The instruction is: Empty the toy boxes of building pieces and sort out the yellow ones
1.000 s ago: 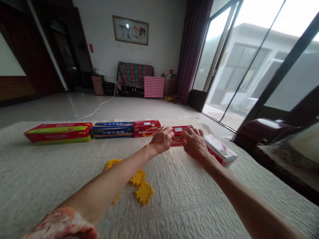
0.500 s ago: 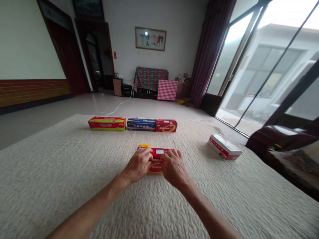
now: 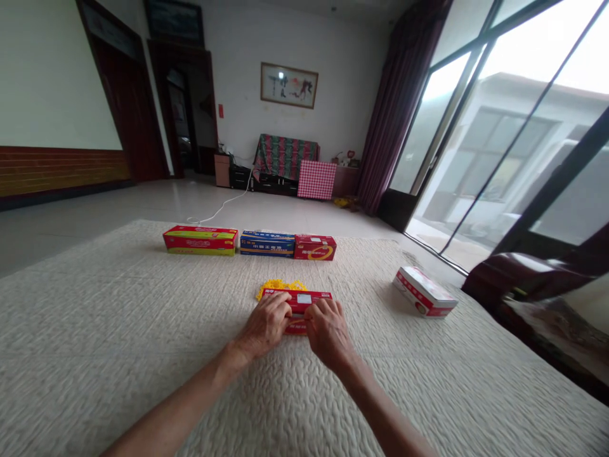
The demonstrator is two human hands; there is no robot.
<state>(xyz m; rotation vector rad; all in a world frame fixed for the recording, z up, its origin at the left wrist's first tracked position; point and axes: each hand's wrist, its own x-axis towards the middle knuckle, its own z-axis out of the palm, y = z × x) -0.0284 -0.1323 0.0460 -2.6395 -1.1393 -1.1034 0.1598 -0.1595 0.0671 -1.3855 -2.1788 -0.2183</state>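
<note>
A red cardboard box (image 3: 301, 326) with a white label on top lies on the cream quilted cover, directly in front of me. My left hand (image 3: 267, 318) is closed on its left part, thumb towards the middle of the near edge. Gripping the right part, my right hand (image 3: 328, 330) has its fingers curled over the top. The two thumbs nearly meet at the lid's near edge, and the hands hide both sides of the front. Just behind the box lies a tangled yellow stringy thing (image 3: 281, 285), partly hidden by it.
Farther back stand a red and yellow-green box (image 3: 200, 242), a blue box (image 3: 267, 245) and another red box (image 3: 314, 249) in a row. A white and red box (image 3: 424, 292) lies to the right. The quilted cover (image 3: 190, 304) spreads beneath everything.
More of the yellow stringy thing shows behind the box. The camera view has tilted up slightly, so the scene sits lower. Both hands stay on the red box.
</note>
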